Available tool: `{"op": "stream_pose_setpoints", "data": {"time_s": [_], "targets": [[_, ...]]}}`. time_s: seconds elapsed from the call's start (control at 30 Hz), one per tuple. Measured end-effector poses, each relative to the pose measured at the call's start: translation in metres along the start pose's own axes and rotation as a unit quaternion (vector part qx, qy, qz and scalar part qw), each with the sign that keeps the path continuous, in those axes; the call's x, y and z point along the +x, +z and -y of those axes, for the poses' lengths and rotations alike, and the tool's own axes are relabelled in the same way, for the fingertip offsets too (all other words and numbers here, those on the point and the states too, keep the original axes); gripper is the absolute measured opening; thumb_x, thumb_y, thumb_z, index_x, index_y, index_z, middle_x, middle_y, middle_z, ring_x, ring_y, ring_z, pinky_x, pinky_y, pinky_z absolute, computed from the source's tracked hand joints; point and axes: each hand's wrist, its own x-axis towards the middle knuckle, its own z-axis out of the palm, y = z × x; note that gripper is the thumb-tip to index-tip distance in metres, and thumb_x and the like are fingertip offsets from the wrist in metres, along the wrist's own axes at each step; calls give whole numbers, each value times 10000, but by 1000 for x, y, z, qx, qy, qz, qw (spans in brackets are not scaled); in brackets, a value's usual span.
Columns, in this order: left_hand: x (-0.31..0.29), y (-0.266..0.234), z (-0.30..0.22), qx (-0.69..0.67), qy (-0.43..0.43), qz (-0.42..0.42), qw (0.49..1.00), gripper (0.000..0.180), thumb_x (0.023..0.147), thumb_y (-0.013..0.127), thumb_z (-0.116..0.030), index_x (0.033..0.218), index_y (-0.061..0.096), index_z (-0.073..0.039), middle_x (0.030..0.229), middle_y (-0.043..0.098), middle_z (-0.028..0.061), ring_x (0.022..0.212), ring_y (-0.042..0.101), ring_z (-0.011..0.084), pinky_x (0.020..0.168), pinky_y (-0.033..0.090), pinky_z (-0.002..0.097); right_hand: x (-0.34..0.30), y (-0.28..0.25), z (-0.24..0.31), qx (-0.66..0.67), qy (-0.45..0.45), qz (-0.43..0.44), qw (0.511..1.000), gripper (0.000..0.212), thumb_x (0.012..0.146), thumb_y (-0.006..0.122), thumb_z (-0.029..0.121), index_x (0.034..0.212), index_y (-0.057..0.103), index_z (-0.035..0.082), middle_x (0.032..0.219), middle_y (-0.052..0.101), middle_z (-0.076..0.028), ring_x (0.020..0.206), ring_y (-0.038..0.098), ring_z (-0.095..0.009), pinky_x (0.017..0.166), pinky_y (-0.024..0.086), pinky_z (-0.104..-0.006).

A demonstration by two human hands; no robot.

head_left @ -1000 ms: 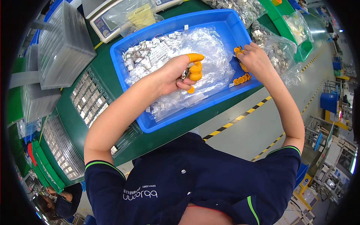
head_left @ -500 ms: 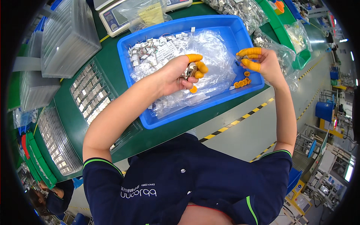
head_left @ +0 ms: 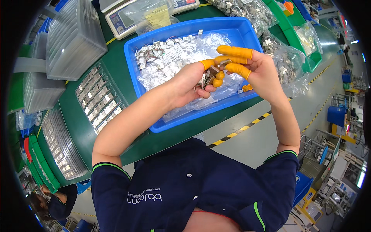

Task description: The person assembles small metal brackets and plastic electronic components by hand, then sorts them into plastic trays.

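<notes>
My left hand (head_left: 189, 83), with orange finger cots on it, curls round several small metal parts with thin wires (head_left: 208, 76). Close against it, my right hand (head_left: 255, 69) pinches a small metal piece (head_left: 225, 62) between thumb and fingers, also in orange cots. Both hands are above a blue bin (head_left: 156, 127). Inside lie many small white-and-silver wired parts (head_left: 154, 52) and crumpled clear plastic bags (head_left: 181, 113). Loose orange finger cots (head_left: 247, 88) sit in its right corner, partly behind my right hand.
Left of the bin, a clear tray of metal parts (head_left: 96, 96) lies on the green table (head_left: 71, 104). Stacked clear trays (head_left: 75, 42) stand beyond it. A scale (head_left: 121, 21) is behind the bin; bagged parts (head_left: 286, 63) lie to its right. Another person (head_left: 63, 201) is at lower left.
My right hand has moved left from the bin's right side to my left hand, carrying the small piece. My left hand has shifted slightly right and down.
</notes>
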Motion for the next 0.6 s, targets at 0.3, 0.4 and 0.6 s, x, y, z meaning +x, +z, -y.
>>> {"op": "stream_pose_setpoints", "data": {"time_s": [0.3, 0.4, 0.6], "targets": [[-11, 7, -3, 48, 2, -46, 998, 347, 967, 317, -346, 966, 497, -49, 695, 464, 29, 511, 350, 66, 393, 237, 186, -6, 3, 4, 63, 22, -37, 997, 282, 851, 566, 4, 1131, 535, -7, 1044, 614, -80, 905, 608, -138, 793, 492, -246], [-14, 8, -1, 77, 11, -5, 997, 402, 968, 307, -400, 954, 497, -46, 686, 455, 32, 515, 351, 71, 395, 231, 188, -7, 9, 5, -10, -9, -78, 997, 259, 816, 624, 37, 1070, 581, 5, 974, 640, -63, 858, 617, -126, 733, 488, -249], [-17, 17, 8, 42, 66, -83, 993, 450, 963, 290, -444, 872, 496, -54, 641, 429, 25, 495, 340, 79, 410, 237, 199, -8, 27, 5, -260, -123, -103, 952, 221, 691, 724, 88, 898, 661, 45, 768, 641, -70, 726, 607, -205, 673, 456, -279]]}}
